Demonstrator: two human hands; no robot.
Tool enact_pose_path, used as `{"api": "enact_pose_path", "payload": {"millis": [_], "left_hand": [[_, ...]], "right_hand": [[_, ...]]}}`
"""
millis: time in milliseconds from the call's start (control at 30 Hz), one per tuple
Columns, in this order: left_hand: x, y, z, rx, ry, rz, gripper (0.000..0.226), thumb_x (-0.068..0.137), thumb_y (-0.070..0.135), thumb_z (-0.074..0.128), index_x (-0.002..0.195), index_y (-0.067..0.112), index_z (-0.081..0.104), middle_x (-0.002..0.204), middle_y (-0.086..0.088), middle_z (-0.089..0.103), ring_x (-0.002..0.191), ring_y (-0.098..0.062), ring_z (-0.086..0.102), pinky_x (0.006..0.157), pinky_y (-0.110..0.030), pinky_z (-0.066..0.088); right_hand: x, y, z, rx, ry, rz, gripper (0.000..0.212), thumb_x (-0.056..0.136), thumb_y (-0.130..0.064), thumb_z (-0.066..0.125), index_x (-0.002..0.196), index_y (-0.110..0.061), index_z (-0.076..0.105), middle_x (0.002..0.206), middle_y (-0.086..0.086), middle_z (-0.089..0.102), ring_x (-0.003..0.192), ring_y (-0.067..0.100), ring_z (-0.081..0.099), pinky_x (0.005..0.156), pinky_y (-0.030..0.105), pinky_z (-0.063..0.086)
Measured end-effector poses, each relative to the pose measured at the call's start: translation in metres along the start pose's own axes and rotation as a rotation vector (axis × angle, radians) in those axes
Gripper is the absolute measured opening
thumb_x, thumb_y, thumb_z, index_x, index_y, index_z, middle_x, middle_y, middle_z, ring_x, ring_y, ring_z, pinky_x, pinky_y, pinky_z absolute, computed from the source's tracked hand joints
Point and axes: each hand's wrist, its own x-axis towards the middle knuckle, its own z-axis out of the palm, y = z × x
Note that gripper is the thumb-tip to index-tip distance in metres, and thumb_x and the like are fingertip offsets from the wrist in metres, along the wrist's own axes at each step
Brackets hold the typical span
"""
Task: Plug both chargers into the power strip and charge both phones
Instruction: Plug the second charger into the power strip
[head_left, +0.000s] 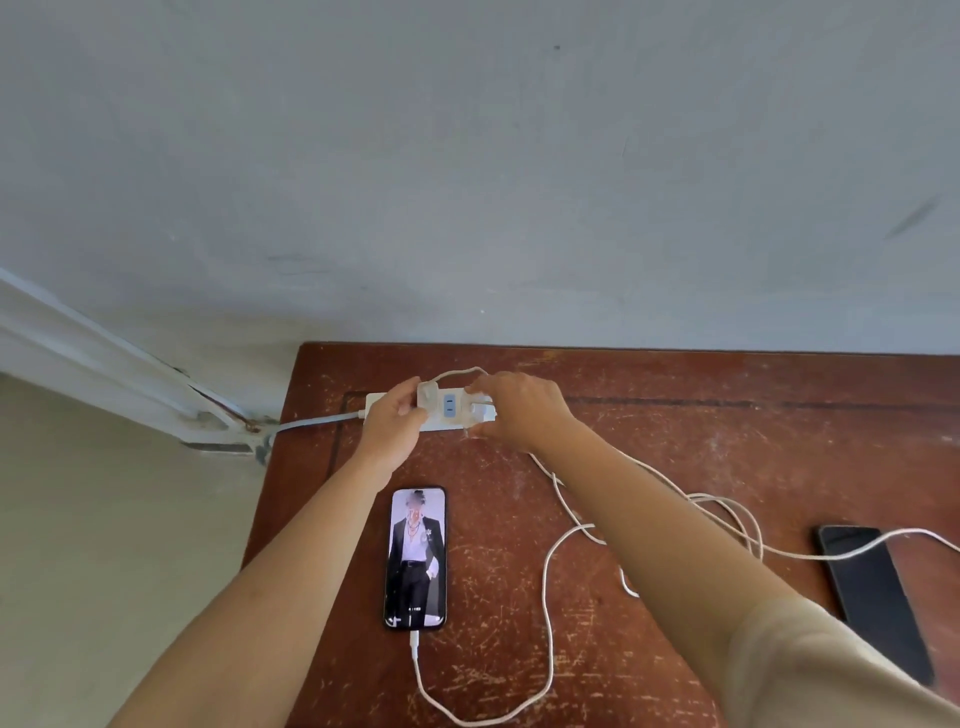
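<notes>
Two hands on the white plastic power strip at the bench's far edge: left hand clamps it, right hand pinches a white charger cube. Light, rigid, slick; grip cube sides, not cable. Lit phone cabled; black phone right.

Scratched red-brown counter against a grey wall

On it lie a white power strip near the back edge, 2 phones, one lit and one dark at the right, and loose white cables between them.
</notes>
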Motion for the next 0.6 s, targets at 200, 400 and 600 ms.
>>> {"api": "enact_pose_path", "payload": {"millis": [200,400,600], "left_hand": [[-0.043,0.004,-0.018,0.591,-0.018,0.254,0.046,0.105,0.031,0.044,0.149,0.017,0.04,0.152,-0.009,0.049,0.14,-0.029,0.045,0.107,-0.042,0.044],[-0.075,0.02,-0.001,0.876,0.091,0.535,0.055,0.106,0.038,0.036,0.154,0.014,0.031,0.165,-0.017,0.024,0.153,-0.037,0.018,0.121,-0.052,0.023],[-0.126,0.02,0.077,0.803,-0.027,0.674,0.061,0.104,0.046,0.038,0.156,0.018,0.028,0.168,-0.014,0.016,0.155,-0.034,0.012,0.123,-0.053,0.023]], "right_hand": [[-0.037,-0.006,-0.013,-0.021,0.092,0.072,0.072,0.086,-0.045,0.069,0.149,-0.026,0.038,0.142,0.008,0.051,0.124,0.031,0.055,0.09,0.046,0.052],[-0.13,0.024,-0.014,-0.061,0.42,0.314,0.065,0.097,-0.049,0.049,0.153,-0.022,0.03,0.162,0.013,0.028,0.136,0.035,0.043,0.102,0.05,0.046],[-0.267,0.072,0.026,-0.019,0.485,0.651,0.066,0.097,-0.051,0.05,0.153,-0.025,0.028,0.163,0.01,0.027,0.14,0.034,0.041,0.105,0.052,0.043]]}}
